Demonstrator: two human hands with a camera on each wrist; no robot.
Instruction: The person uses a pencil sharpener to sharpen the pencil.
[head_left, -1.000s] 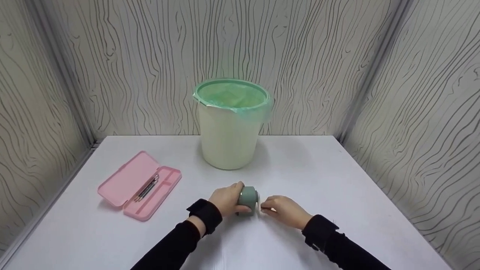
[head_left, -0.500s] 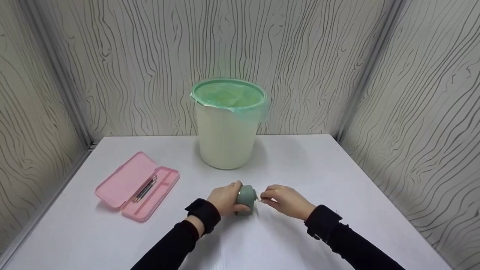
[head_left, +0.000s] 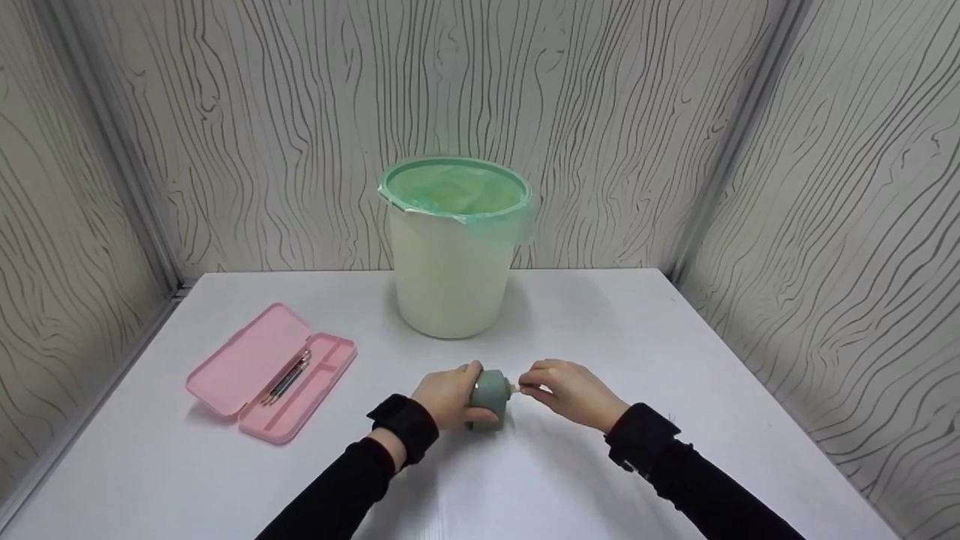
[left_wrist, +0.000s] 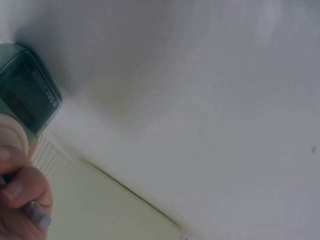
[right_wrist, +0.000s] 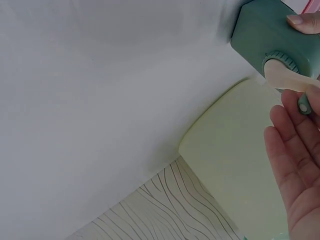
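Observation:
A green crank pencil sharpener (head_left: 489, 397) is in the middle of the table, in front of the bin. My left hand (head_left: 448, 397) grips its body from the left; the thumb lies on the near side. In the left wrist view a clear window shows on the sharpener (left_wrist: 31, 90), and a grey rod end (left_wrist: 39, 215), like a pencil's, sticks out among the curled fingers. My right hand (head_left: 570, 391) pinches the end of the cream crank (right_wrist: 282, 76), beside its green knob (right_wrist: 304, 104). In the right wrist view the other fingers stand loosely away from the crank.
A pink pencil case (head_left: 251, 360) lies unfolded at the left, with several pencils (head_left: 286, 379) in one compartment. At the back centre stands a tall cream bin (head_left: 450, 277) lined with a green bag (head_left: 457, 191). Wood-patterned walls enclose the white table (head_left: 622, 322).
My right hand has moved away from me and upward, turning the crank round. The left hand keeps its grip on the sharpener. The head view has shifted slightly.

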